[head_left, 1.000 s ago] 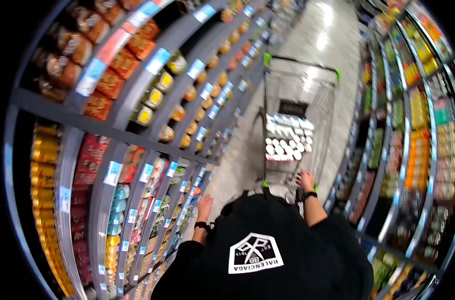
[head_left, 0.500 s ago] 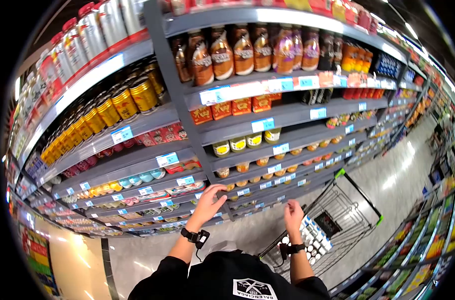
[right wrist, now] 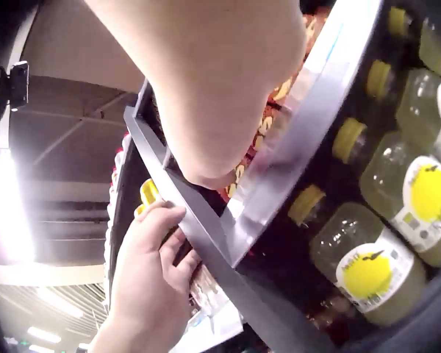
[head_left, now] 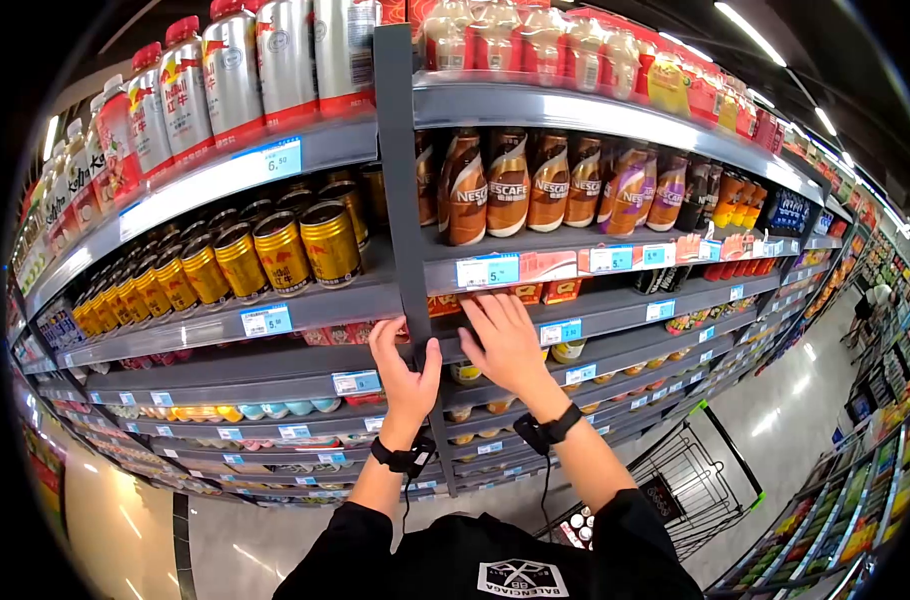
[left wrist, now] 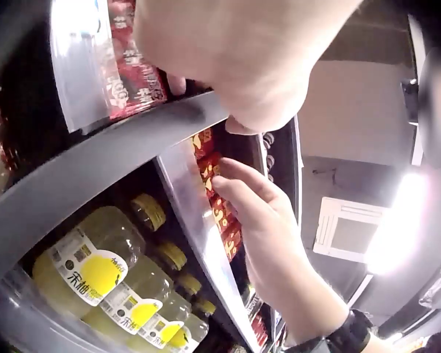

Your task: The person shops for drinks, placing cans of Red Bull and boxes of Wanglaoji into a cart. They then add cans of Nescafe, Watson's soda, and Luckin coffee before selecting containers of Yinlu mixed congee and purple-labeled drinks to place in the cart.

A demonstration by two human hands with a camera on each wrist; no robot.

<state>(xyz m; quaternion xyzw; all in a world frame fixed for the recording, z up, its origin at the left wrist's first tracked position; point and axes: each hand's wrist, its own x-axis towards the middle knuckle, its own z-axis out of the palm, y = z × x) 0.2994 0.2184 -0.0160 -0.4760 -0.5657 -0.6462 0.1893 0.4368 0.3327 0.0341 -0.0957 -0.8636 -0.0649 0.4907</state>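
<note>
I'm in a supermarket aisle. Grey shelves (head_left: pixel 535 105) curve off toward two o'clock, stocked with rows of coffee bottles (head_left: pixel 508 183) at twelve and gold cans (head_left: pixel 275 250) at ten, with price tags (head_left: pixel 487 270) along every edge. My wire trolley (head_left: pixel 690 475) stands on the shiny floor at four o'clock.

Both hands (head_left: pixel 455 355) raised from cart to shelf (head_left: pixel 575 318)

Gold cans (head_left: pixel 275 250) fill the shelf at upper left, with brown Nescafe bottles (head_left: pixel 505 190) on the next bay (price tags below them). Red-and-silver bottles (head_left: pixel 235 70) line the top shelf. Pale yellow drink bottles (left wrist: pixel 95 272) stand lower down. A wire trolley (head_left: pixel 695 480) waits in the aisle.
</note>
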